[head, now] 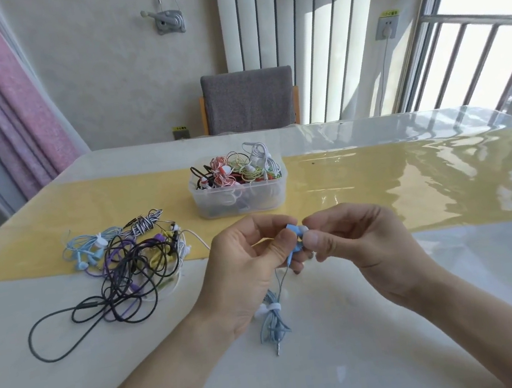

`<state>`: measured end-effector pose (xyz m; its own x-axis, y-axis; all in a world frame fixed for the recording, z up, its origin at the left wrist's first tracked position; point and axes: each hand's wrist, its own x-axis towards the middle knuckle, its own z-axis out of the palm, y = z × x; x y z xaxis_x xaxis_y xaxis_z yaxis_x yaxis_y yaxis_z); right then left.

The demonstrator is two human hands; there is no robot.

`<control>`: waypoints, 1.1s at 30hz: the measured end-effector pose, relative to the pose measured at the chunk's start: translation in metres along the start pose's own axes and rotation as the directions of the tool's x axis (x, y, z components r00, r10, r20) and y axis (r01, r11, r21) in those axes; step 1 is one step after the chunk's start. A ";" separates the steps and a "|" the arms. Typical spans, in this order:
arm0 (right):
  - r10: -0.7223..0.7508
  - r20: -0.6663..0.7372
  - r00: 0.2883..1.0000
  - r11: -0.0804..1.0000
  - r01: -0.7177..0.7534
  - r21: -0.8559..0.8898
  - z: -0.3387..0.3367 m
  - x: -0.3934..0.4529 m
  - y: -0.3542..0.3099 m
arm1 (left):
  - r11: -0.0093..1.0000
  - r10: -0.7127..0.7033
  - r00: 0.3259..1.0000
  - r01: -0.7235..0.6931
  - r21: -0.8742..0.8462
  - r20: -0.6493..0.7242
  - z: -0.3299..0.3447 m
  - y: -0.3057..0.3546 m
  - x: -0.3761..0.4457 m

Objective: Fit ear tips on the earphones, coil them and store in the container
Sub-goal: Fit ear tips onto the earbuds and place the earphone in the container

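My left hand [245,270] pinches a light blue earbud [293,233] between thumb and fingers, above the table's middle. My right hand [362,241] pinches a whitish ear tip [303,230] right against that earbud. The blue cable hangs down from the earbud to a bundle [272,318] tied with a white strap, its plug lying on the table. A clear plastic container [238,196] stands further back, filled with several coiled earphones in red, green, white and black.
To the left lies a tangled pile of earphones [126,259] in black, purple, yellow, striped and light blue. A yellow runner [410,186] crosses the glossy white table. A grey chair [249,100] stands behind the table's far edge.
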<state>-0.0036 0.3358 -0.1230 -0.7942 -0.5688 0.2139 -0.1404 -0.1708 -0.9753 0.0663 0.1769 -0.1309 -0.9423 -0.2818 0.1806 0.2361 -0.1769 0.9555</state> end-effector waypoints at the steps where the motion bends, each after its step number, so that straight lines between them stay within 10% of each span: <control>1: -0.023 0.035 0.999 1.000 0.023 0.001 0.000 0.000 -0.002 | 1.000 -0.004 1.000 0.004 -0.003 -0.001 -0.001 0.000 0.000; 33: -0.073 0.175 0.982 0.997 0.075 -0.008 -0.005 0.000 -0.006 | 0.983 -0.142 0.976 0.159 -0.089 0.166 -0.004 0.001 -0.003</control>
<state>-0.0058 0.3412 -0.1174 -0.6663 -0.6867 0.2906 -0.2044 -0.2066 -0.9568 0.0702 0.1734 -0.1319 -0.9925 -0.0932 0.0790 0.1038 -0.3022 0.9476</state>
